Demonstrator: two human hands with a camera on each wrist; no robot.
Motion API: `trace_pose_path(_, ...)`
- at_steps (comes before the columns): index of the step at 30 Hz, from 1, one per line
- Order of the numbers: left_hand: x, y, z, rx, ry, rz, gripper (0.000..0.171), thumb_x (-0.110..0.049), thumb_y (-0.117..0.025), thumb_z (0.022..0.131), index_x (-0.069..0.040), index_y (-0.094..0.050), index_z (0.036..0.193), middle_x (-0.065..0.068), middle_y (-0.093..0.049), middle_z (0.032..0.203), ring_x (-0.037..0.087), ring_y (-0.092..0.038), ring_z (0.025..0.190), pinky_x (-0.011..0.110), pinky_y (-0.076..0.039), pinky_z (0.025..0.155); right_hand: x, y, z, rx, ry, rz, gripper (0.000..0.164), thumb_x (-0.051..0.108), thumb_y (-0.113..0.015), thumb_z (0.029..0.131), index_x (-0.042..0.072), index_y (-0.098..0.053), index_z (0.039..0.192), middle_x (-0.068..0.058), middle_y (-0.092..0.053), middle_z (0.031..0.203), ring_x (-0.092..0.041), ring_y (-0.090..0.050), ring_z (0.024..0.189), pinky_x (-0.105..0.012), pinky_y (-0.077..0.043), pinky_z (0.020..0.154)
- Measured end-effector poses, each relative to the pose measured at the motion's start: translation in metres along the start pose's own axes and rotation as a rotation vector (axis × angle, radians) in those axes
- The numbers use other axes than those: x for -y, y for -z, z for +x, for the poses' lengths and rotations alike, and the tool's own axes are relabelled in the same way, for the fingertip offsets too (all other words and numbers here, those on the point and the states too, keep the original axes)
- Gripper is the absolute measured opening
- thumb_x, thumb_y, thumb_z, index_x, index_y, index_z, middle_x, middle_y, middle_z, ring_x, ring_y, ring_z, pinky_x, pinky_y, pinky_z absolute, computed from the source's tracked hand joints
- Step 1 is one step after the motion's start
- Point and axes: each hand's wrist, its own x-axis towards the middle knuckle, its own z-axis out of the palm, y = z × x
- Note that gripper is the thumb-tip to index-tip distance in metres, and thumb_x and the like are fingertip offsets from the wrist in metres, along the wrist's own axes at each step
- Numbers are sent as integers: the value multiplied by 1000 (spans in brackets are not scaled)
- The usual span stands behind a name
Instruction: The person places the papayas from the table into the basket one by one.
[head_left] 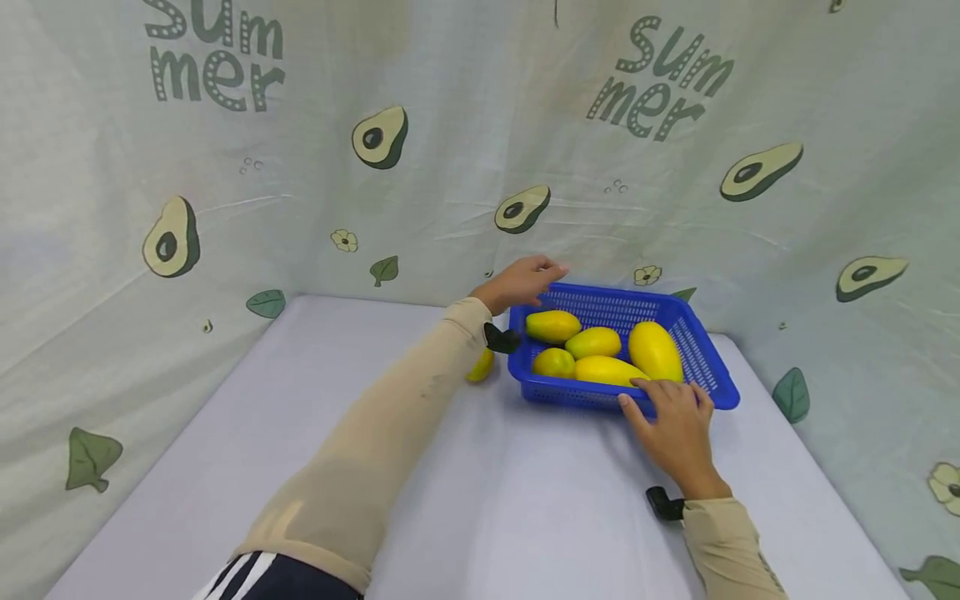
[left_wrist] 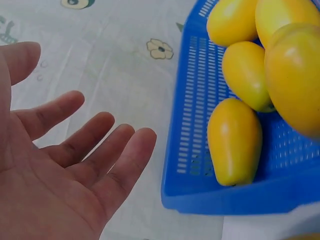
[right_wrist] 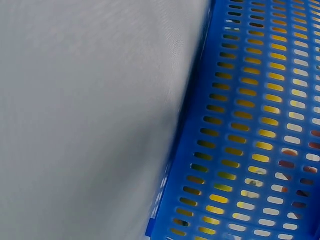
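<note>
A blue plastic basket (head_left: 697,354) with slotted walls holds several yellow, mango-like fruits (head_left: 596,342), some with a greenish tint. My left hand (head_left: 522,282) is held at the basket's far left corner, holding nothing. In the left wrist view its palm and spread fingers (left_wrist: 137,155) show beside the basket wall (left_wrist: 187,125), apart from it. My right hand (head_left: 675,425) holds the near rim, fingers over the edge close to the large fruit (head_left: 656,350), thumb on the outside. The right wrist view shows the slotted outer wall (right_wrist: 240,130) with yellow fruit behind it.
A yellow fruit (head_left: 482,367) lies on the white-covered table (head_left: 300,392) left of the basket, partly hidden by my left forearm. A patterned cloth (head_left: 450,167) with avocado prints hangs behind and beside the table. Black wrist cameras (head_left: 664,504) sit on both sleeves.
</note>
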Motion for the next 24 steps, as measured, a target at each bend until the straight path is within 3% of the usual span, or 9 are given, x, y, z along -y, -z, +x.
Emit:
trace_pose_path(9, 20, 21, -22, -32, 11, 83, 44, -39, -52, 105, -10, -55, 138, 7, -57, 137, 21, -58, 115, 37, -54, 94, -1, -4, 2, 4, 0, -1, 42, 37, -65, 96, 4, -66, 122, -22, -64, 117, -44, -46, 117, -67, -15, 106)
trace_pose_path(17, 34, 32, -36, -22, -17, 49, 41, -34, -53, 105, -7, -56, 135, 8, -61, 128, 31, -58, 120, 37, -54, 94, 0, -3, 0, 11, 2, -8, 42, 37, -65, 96, 4, -66, 123, -23, -64, 116, -45, -47, 116, -67, -16, 106)
trace_pose_path(24, 48, 41, -45, -14, 3, 29, 42, -33, -53, 105, -5, -55, 137, 11, -62, 129, 26, -60, 115, 37, -53, 93, 2, -2, 2, -1, 10, -1, 42, 36, -65, 96, 3, -66, 122, -24, -64, 115, -45, -47, 115, -68, -15, 106)
